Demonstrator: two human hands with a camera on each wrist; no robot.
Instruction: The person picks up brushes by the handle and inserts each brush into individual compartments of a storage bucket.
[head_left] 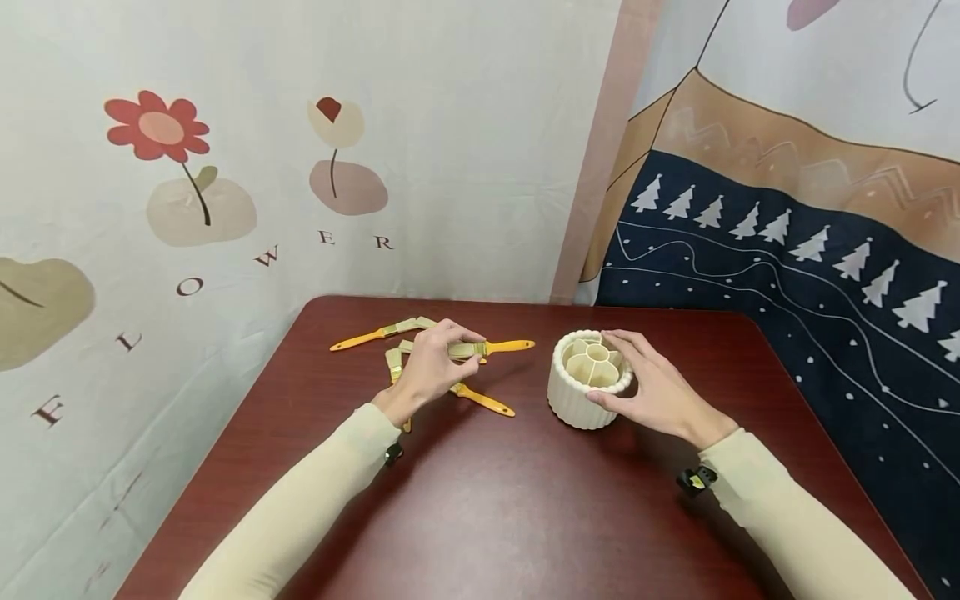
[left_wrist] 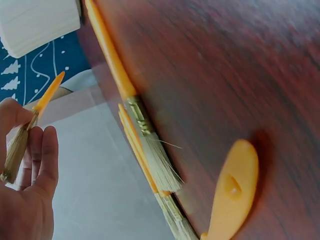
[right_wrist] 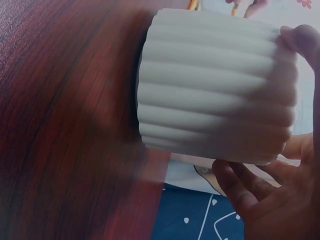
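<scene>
My left hand [head_left: 429, 367] pinches a paintbrush [head_left: 510, 346] with a yellow handle and pale bristles near its metal band. In the left wrist view the held brush [left_wrist: 50, 93] is clear of the table, its handle pointing away from the palm. My right hand [head_left: 666, 395] grips the rim and side of a cream ribbed round holder [head_left: 583, 408], which stands upright on the table. Petal-shaped compartments surround a round middle one inside it. Seen by the right wrist camera, the ribbed wall [right_wrist: 215, 85] lies between thumb and fingers.
Several more yellow-handled paintbrushes lie around and beneath my left hand, among them one at the back left [head_left: 358, 340] and one in front [head_left: 486, 402]. The dark red table [head_left: 487, 517] ends at a printed cloth [head_left: 480, 167] behind it.
</scene>
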